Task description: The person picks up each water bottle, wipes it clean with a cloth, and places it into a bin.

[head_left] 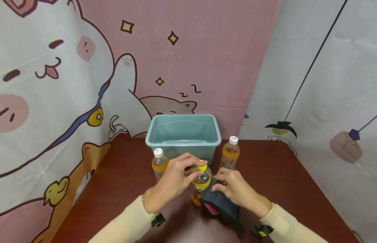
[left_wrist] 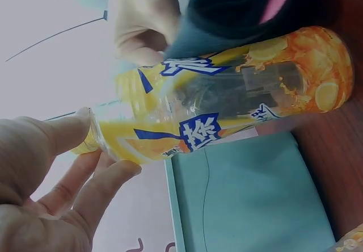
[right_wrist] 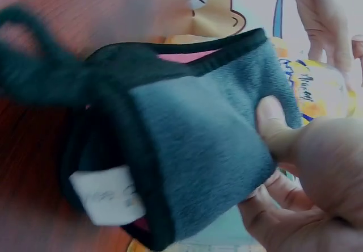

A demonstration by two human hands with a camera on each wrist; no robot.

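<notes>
A clear drink bottle (head_left: 206, 172) with a yellow cap and an orange-and-yellow label stands upright on the table. My left hand (head_left: 176, 173) pinches it at the cap, thumb and fingers around the top, as the left wrist view of the bottle (left_wrist: 227, 93) also shows. With thumb and fingers my right hand (head_left: 238, 190) grips a folded dark grey cloth (right_wrist: 198, 144) beside the bottle's right side. Pink shows inside the cloth's folds, and it has black edging, a hanging loop (right_wrist: 39, 53) and a white label (right_wrist: 108, 195).
Behind the hands, a blue-green plastic bin (head_left: 183, 145) stands at the table's back edge. A white-capped bottle (head_left: 158, 162) is at its front left, another white-capped bottle (head_left: 230, 153) at its right. The table (head_left: 276, 182) is dark red-brown, with printed fabric hanging behind it.
</notes>
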